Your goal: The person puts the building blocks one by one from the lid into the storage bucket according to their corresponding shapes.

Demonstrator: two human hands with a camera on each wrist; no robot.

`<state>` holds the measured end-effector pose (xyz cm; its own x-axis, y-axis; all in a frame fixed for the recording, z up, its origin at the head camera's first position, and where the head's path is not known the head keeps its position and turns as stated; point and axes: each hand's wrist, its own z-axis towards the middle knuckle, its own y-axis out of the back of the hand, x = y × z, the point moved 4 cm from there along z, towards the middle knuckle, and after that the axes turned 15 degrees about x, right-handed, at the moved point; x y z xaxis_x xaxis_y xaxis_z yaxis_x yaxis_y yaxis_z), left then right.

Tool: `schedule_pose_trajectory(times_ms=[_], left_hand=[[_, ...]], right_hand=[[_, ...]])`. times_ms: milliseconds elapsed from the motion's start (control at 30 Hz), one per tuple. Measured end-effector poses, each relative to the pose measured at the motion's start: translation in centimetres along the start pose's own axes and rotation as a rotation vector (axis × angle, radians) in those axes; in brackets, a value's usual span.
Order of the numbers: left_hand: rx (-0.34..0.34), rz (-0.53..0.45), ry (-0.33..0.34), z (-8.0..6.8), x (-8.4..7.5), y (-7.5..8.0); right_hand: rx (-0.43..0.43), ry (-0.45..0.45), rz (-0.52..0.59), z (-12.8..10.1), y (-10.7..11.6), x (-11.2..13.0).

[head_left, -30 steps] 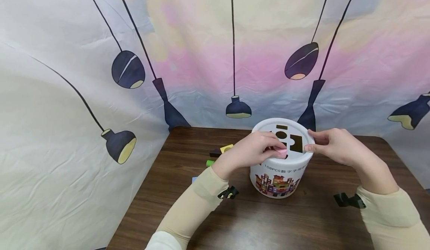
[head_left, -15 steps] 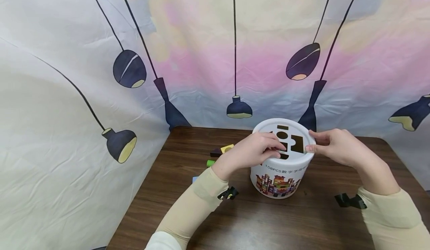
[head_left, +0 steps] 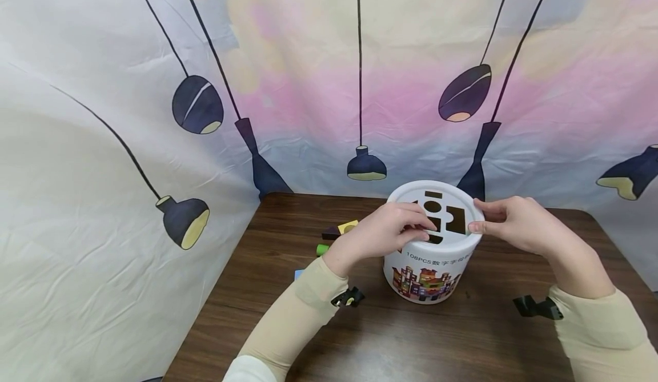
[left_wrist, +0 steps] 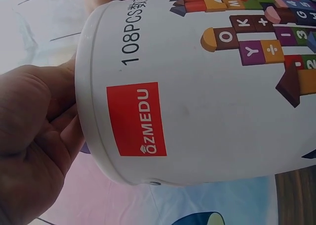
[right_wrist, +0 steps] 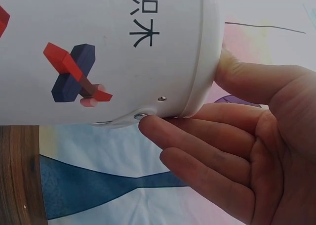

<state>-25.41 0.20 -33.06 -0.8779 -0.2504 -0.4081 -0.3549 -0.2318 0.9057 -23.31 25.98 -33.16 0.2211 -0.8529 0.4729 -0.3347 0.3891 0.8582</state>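
Note:
A white block bucket (head_left: 426,270), printed with colourful blocks, stands upright on the table. Its white lid (head_left: 446,197) has dark shaped holes. Over the near left part of the lid lies my left hand (head_left: 393,230), fingers loosely bent beside the holes, with no block visible in them. Seen from the left wrist, that hand (left_wrist: 29,136) is at the lid's edge and its fingertips are hidden behind the rim. My right hand (head_left: 521,225) holds the bucket's right rim, thumb on the lid edge and fingers (right_wrist: 197,141) against the side.
Left of the bucket, partly behind my left forearm, lie a yellow block (head_left: 348,226), a dark block (head_left: 330,233), a green block (head_left: 322,250) and a blue block (head_left: 298,274). A lamp-patterned cloth (head_left: 308,85) hangs behind the brown wooden table (head_left: 411,342).
A pink block was between my left fingers at the lid a second ago; it has gone from sight at the hole there. Both hands and the bucket stay nearly in place.

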Motion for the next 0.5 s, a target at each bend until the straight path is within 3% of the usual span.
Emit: schedule_pose_trajectory(times_ms=[333,500], left_hand=[[-0.051,-0.105,-0.043,-0.32,0.73,-0.17],[-0.114,-0.129,-0.056,-0.63,0.99,-0.23]], right_hand=[[-0.004,0.004,0.003,-0.05,0.07,-0.07],[-0.006,0.008,0.011,0.01,0.02,-0.14]])
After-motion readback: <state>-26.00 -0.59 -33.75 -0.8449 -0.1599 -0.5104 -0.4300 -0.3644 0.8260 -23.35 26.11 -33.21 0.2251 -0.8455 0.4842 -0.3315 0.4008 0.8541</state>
